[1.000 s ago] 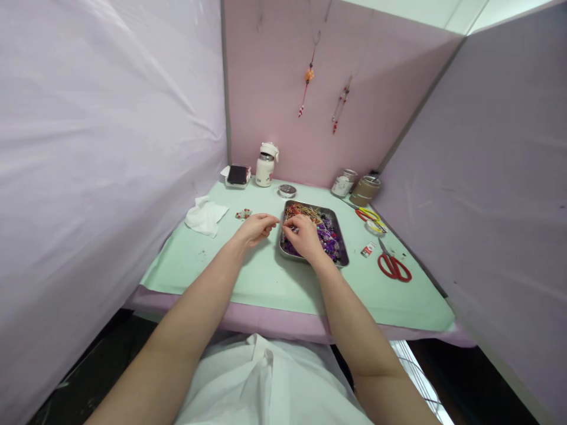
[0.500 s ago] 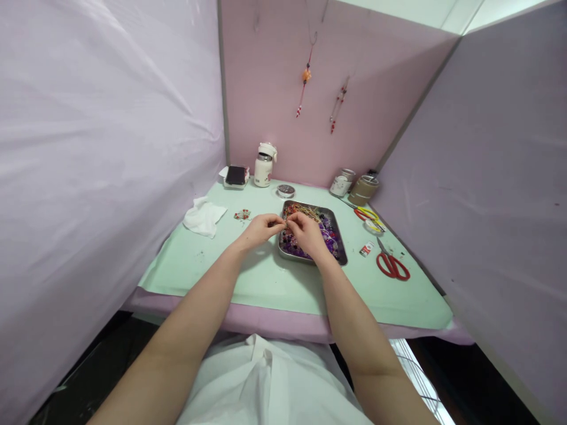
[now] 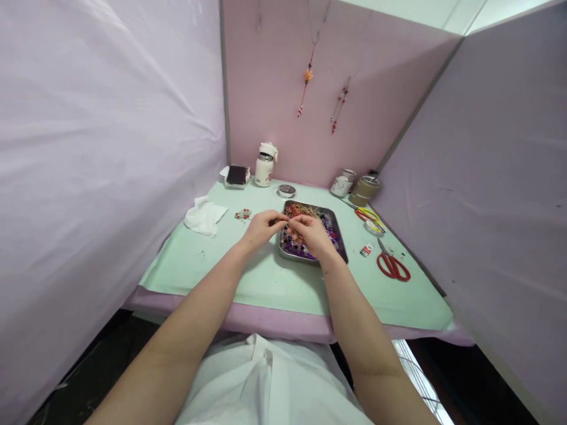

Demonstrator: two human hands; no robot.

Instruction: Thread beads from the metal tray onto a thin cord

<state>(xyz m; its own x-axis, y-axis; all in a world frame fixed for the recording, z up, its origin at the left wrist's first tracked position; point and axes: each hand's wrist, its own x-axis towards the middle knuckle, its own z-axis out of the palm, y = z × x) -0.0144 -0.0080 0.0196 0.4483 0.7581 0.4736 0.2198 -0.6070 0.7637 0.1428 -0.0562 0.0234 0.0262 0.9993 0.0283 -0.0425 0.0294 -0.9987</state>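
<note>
Metal tray (image 3: 296, 257), head view: it lies on the green counter (image 3: 266, 280), directly below the fingers of the right hand (image 3: 313, 235) and just right of the left hand (image 3: 261, 228). Purple and dark beads (image 3: 305, 251) fill its near part; golden strands (image 3: 312, 211) lie at the far side. The fingers of each hand are drawn together, the two sets of tips nearly meeting above the tray's left part. Anything pinched there is too small to identify, and its long axis cannot be told. The right hand is nearer the beads and partly covers them. A small red-beaded piece (image 3: 243, 214) lies left of the tray, beyond the left hand; the white cloth (image 3: 205, 217) is farther left. Red-handled scissors (image 3: 393, 267) lie well to the right, outside the space between the hands.
</note>
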